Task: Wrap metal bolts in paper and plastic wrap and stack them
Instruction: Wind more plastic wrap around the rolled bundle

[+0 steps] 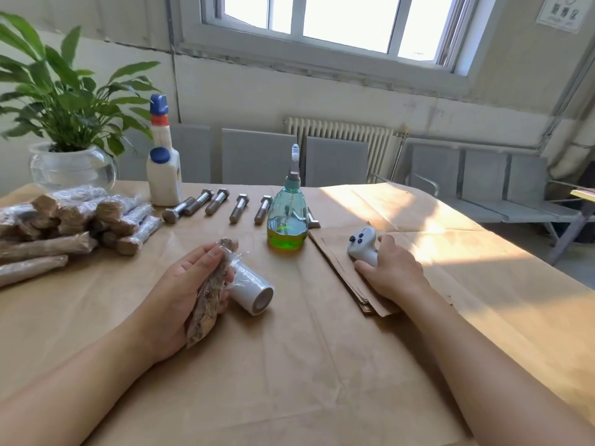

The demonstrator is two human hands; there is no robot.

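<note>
Left hand (180, 294) at 8 o'clock of centre, palm turned up, fingers (206, 255) curled round a wrapped bolt (211, 294) clad in brown paper and clear plastic wrap, lying lengthwise across the palm with one end pointing toward 12 o'clock. Just beside it, at 3 o'clock of that hand, a roll of plastic wrap (252, 289) lying on its side on the tabletop (289, 365), a loose tail of film running from the roll up to the bolt. Right hand (391, 268) at 3 o'clock of centre, palm down, fingers wrapped about a white controller (362, 244) and resting on a stack of brown paper sheets (351, 278). At 12 o'clock of centre, a green spray bottle (287, 217) standing upright, part full of green liquid. Behind it and to its 9 o'clock, a row of bare metal bolts (219, 204) lying side by side, heads toward the far edge for most; one more bolt (313, 218) partly hidden at the bottle's 3 o'clock. At 10 o'clock, a pile of wrapped bolts (74, 220) stacked near the tabletop's left edge. Beyond the pile, a white bottle with blue caps (163, 169) standing upright, and a potted plant in a glass bowl (72, 169) at the far left corner. Whole tabletop covered in brown paper.
</note>
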